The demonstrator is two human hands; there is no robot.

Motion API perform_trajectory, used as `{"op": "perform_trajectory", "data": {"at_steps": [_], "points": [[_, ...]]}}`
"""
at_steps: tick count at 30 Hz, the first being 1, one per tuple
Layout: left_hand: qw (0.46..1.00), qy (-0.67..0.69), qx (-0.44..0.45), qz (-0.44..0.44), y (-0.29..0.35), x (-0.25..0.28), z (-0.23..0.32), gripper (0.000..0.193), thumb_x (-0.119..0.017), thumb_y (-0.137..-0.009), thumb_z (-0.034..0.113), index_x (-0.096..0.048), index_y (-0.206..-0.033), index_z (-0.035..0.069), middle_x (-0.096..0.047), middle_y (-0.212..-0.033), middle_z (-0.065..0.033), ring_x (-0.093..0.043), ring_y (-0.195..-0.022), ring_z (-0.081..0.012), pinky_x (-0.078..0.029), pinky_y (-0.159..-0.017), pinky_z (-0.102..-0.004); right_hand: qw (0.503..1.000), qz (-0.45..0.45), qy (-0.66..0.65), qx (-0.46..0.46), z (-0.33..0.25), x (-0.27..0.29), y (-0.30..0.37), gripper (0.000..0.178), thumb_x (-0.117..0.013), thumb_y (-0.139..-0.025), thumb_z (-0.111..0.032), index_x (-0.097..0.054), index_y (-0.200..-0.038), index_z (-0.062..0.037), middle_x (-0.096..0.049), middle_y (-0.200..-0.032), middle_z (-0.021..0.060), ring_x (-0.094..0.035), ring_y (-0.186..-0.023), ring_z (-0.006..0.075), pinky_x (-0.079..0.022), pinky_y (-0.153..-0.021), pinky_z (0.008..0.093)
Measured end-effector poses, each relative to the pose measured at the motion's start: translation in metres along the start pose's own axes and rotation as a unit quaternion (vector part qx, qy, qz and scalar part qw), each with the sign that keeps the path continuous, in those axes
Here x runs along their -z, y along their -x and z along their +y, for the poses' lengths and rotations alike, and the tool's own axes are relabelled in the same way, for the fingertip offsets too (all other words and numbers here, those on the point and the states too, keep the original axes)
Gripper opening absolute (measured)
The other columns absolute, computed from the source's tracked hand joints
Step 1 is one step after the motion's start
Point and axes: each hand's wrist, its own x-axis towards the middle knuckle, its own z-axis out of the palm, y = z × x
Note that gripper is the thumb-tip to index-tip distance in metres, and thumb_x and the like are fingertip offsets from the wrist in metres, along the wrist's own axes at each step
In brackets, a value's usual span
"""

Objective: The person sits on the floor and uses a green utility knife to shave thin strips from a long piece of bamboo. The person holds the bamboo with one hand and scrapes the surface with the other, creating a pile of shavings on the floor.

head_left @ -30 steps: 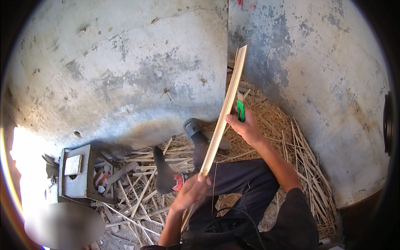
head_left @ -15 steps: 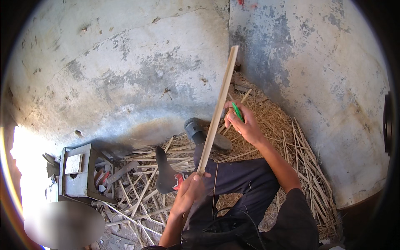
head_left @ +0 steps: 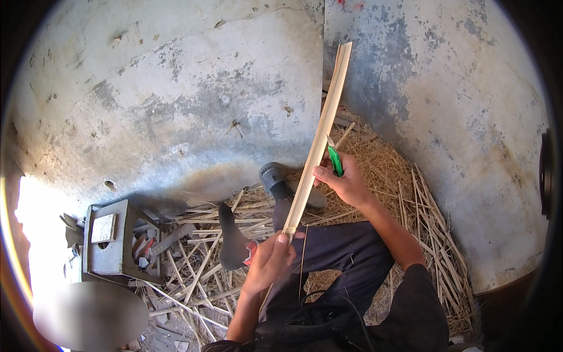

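Observation:
My left hand (head_left: pixel 271 261) grips the lower end of a long pale bamboo strip (head_left: pixel 319 138) that slants up and to the right toward the wall. My right hand (head_left: pixel 347 180) holds a green-handled knife (head_left: pixel 334 159) with its blade against the strip's right edge, about halfway up. A thin sliver hangs down beside my left hand. My legs in dark trousers (head_left: pixel 346 258) lie under the strip, and a dark sandal (head_left: pixel 281 182) shows on one foot.
Several split bamboo strips and shavings (head_left: pixel 422 234) cover the floor around my legs. A grey metal box (head_left: pixel 108 240) with small tools stands at the left. Stained concrete walls (head_left: pixel 193 100) meet in a corner ahead.
The strip has tilted slightly and moved up. My right hand with the knife has slid along its edge; my left hand keeps its grip.

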Motion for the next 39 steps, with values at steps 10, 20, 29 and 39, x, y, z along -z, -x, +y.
{"op": "perform_trajectory", "data": {"at_steps": [10, 20, 29, 39], "points": [[0.985, -0.101, -0.098, 0.098, -0.010, 0.003, 0.005, 0.043, -0.042, -0.121, 0.029, -0.068, -0.133, -0.003, -0.053, -0.078, 0.0050, -0.046, -0.068, -0.0039, -0.037, -0.061, -0.0238, 0.945, -0.064, 0.285, 0.147, -0.014, -0.005, 0.011, 0.040, -0.067, -0.107, -0.045, -0.071, -0.105, -0.0053, -0.068, -0.076, 0.0057, -0.068, -0.062, 0.0181, -0.051, -0.057, 0.0330], [0.957, -0.205, -0.145, 0.148, -0.009, -0.002, 0.029, 0.036, -0.042, -0.120, 0.023, -0.066, -0.134, -0.001, -0.054, -0.078, -0.0027, -0.047, -0.069, -0.0107, -0.040, -0.063, -0.0302, 0.872, -0.090, 0.394, 0.276, -0.006, -0.028, 0.021, 0.037, -0.078, -0.099, -0.045, -0.076, -0.101, -0.0078, -0.077, -0.084, 0.0032, -0.072, -0.060, 0.0214, -0.055, -0.053, 0.0343], [0.893, -0.346, -0.207, 0.201, -0.010, -0.009, 0.022, 0.018, -0.052, -0.114, 0.015, -0.051, -0.122, -0.001, -0.068, -0.086, -0.0286, -0.064, -0.081, -0.0547, -0.043, -0.067, -0.0602, 0.868, -0.075, 0.396, 0.290, -0.004, -0.034, 0.023, 0.037, -0.080, -0.097, -0.045, -0.077, -0.101, -0.0079, -0.077, -0.083, 0.0029, -0.071, -0.058, 0.0210, -0.055, -0.051, 0.0334], [0.888, -0.362, -0.189, 0.212, -0.017, -0.008, 0.014, 0.009, -0.052, -0.110, 0.005, -0.049, -0.115, -0.002, -0.074, -0.093, -0.0284, -0.068, -0.086, -0.0544, -0.050, -0.071, -0.0632, 0.861, -0.061, 0.426, 0.271, -0.007, -0.035, 0.025, 0.037, -0.082, -0.095, -0.046, -0.079, -0.102, -0.0097, -0.078, -0.081, 0.0023, -0.072, -0.058, 0.0211, -0.055, -0.052, 0.0335]]}}
